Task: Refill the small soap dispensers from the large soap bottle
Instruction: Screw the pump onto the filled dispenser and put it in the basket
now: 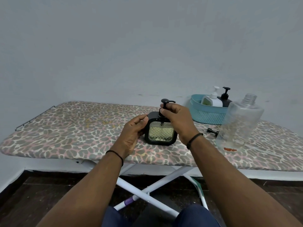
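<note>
I see the square black soap dispenser (160,131) standing upright at the centre of the ironing board (68,128), whose padded cover carries a grey-and-pink leopard print. Its front is a faceted glass panel showing pale yellowish liquid inside. My left hand (132,133) wraps around the dispenser's rounded side at 9 o'clock, fingers curled over its top corner. My right hand (177,118) pinches the black pump collar (162,112) at 12 o'clock, with the pump head (165,101) sticking up above the fingertips. Thin black bands circle both wrists.

At 3 o'clock from the dispenser stands the large clear plastic bottle (239,123), ribbed at its open threaded neck and nearly empty. A small black cap (212,131) lies on the cover between the two. At 1 o'clock a teal mesh-walled plastic basket (208,116) holds a white pump bottle (213,99) and a dark pump bottle (225,97).
</note>
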